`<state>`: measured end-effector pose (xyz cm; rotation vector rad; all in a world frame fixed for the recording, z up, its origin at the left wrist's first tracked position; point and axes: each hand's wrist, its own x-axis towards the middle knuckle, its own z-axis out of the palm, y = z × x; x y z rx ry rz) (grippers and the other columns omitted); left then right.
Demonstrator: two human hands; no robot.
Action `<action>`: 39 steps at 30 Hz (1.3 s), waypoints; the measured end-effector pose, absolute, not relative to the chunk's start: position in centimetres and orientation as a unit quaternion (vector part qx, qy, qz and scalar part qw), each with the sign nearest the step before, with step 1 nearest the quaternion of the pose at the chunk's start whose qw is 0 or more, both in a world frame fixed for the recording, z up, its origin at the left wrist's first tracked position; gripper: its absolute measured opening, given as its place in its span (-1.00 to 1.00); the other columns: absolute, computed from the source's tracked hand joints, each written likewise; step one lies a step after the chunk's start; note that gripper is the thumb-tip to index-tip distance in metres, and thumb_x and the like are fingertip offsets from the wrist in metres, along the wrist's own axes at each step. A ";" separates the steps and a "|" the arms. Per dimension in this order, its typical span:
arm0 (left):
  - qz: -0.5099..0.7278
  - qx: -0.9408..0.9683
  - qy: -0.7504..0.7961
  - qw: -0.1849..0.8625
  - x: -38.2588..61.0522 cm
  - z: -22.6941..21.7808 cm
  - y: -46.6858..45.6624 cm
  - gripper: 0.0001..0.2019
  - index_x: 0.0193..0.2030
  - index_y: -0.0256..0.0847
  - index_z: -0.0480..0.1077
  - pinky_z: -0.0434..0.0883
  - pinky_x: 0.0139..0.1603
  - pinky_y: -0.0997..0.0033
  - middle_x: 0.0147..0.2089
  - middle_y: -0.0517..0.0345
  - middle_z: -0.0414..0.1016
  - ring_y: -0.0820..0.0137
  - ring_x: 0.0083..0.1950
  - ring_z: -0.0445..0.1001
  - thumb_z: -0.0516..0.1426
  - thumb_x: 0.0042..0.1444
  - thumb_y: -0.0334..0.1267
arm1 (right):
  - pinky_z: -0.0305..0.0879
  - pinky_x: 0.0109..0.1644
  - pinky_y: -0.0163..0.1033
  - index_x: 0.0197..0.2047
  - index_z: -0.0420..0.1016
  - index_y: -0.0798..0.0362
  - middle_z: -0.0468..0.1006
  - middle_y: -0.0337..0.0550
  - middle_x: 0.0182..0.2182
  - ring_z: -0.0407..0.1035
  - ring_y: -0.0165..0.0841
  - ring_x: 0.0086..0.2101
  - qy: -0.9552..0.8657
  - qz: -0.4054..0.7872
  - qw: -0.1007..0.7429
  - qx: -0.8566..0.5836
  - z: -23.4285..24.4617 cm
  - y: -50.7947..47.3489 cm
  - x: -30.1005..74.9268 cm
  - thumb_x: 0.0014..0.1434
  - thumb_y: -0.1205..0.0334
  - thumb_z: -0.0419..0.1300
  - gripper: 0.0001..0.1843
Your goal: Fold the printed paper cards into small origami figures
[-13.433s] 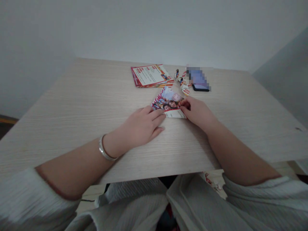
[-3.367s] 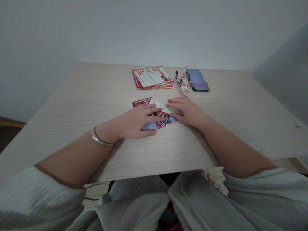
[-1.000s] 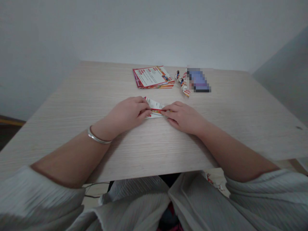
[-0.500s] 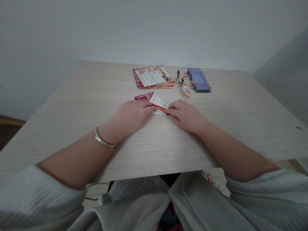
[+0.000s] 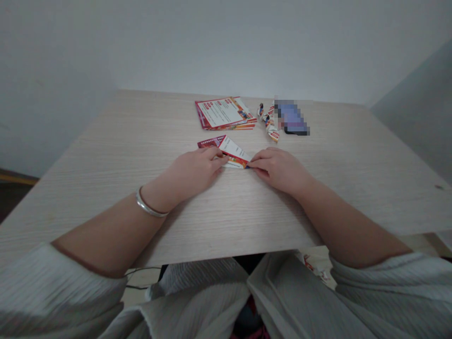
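Observation:
A printed leaflet (image 5: 237,153), folded into a slanted shape with white, red and orange parts, lies on the table between my hands. My left hand (image 5: 196,169) rests over its left part, thumb and fingers closed on the paper and partly covering it. At the pointed right end, the fingers of my right hand (image 5: 278,168) are pressed together on the leaflet's tip. A purple printed corner shows beyond my left fingers. The undersides of both hands are hidden.
Behind the folded leaflet lies a stack of flat leaflets (image 5: 226,113). Several crumpled or twisted paper pieces (image 5: 270,125) sit to its right, beside a blurred-out dark phone-like object (image 5: 293,117). The pale wooden table (image 5: 226,216) has its near edge at my lap.
My right hand has slid slightly to the right, to the leaflet's tip, uncovering more of its printed edge. The left hand has shifted very little.

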<state>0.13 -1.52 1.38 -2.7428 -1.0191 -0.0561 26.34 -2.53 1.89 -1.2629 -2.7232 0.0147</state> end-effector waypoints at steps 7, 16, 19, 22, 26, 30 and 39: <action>-0.024 -0.923 -0.363 0.123 0.2 1.5 -2.1 -0.59 0.32 -0.24 0.46 0.58 0.00 0.14 0.21 -0.19 0.56 0.09 0.11 0.60 -0.05 0.48 -0.32 | 0.37 0.17 -0.08 0.05 0.71 0.12 0.74 0.02 0.01 0.54 -0.17 0.00 -0.899 -0.029 0.084 -0.429 1.1 -2.1 26.2 0.42 0.43 0.12 -0.67; -0.033 -0.919 -0.363 0.152 0.5 1.5 -2.4 -0.56 0.38 -0.20 0.42 0.60 0.11 0.03 0.44 -0.37 0.31 -0.04 0.33 0.49 -0.04 0.47 -0.37 | 0.38 0.16 -0.06 0.00 0.72 0.16 0.75 0.07 -0.01 0.55 -0.13 0.00 -0.887 -0.021 0.062 -0.457 1.3 -2.0 26.1 0.40 0.43 0.12 -0.68; -0.044 -0.923 -0.354 0.142 0.3 1.2 -2.2 -0.58 0.33 -0.25 0.47 0.57 0.16 -0.02 0.50 -0.38 0.26 -0.06 0.34 0.48 -0.04 0.47 -0.38 | 0.38 0.18 -0.05 0.01 0.71 0.19 0.74 0.07 -0.01 0.55 -0.13 0.01 -0.887 -0.018 0.065 -0.456 1.2 -2.0 26.1 0.41 0.43 0.11 -0.67; -0.044 -0.930 -0.339 0.131 0.2 1.1 -2.0 -0.59 0.28 -0.31 0.51 0.53 0.20 -0.07 0.53 -0.32 0.26 -0.06 0.33 0.47 -0.05 0.47 -0.37 | 0.37 0.18 -0.05 0.00 0.71 0.18 0.74 0.07 -0.02 0.55 -0.14 0.00 -0.887 -0.021 0.078 -0.454 1.0 -1.9 26.2 0.42 0.42 0.10 -0.68; -0.032 -0.936 -0.332 0.115 0.3 1.2 -1.9 -0.53 0.39 -0.30 0.42 0.47 0.22 -0.10 0.39 -0.21 0.48 0.01 0.19 0.54 -0.10 0.52 -0.26 | 0.36 0.19 -0.07 0.00 0.71 0.17 0.74 0.06 -0.01 0.54 -0.16 0.00 -0.890 -0.022 0.083 -0.448 0.9 -1.9 26.2 0.41 0.42 0.12 -0.69; -0.041 -0.932 -0.346 0.099 0.5 1.4 -2.0 -0.52 0.37 -0.30 0.44 0.45 0.22 -0.08 0.30 -0.19 0.57 0.01 0.18 0.54 -0.09 0.52 -0.16 | 0.37 0.13 -0.09 -0.04 0.72 0.19 0.72 0.09 -0.05 0.54 -0.15 -0.03 -0.890 -0.034 0.075 -0.449 1.1 -2.1 26.3 0.42 0.42 0.10 -0.68; -0.073 -0.932 -0.343 0.095 1.2 1.1 -2.4 -0.54 0.26 -0.42 0.50 0.25 0.51 -0.19 0.29 -0.26 0.55 -0.09 0.42 0.37 0.02 0.43 -0.15 | 0.37 0.06 -0.11 -0.03 0.75 0.12 0.70 0.06 -0.10 0.50 -0.17 -0.09 -0.886 -0.024 0.090 -0.453 1.1 -2.1 26.7 0.39 0.43 0.12 -0.67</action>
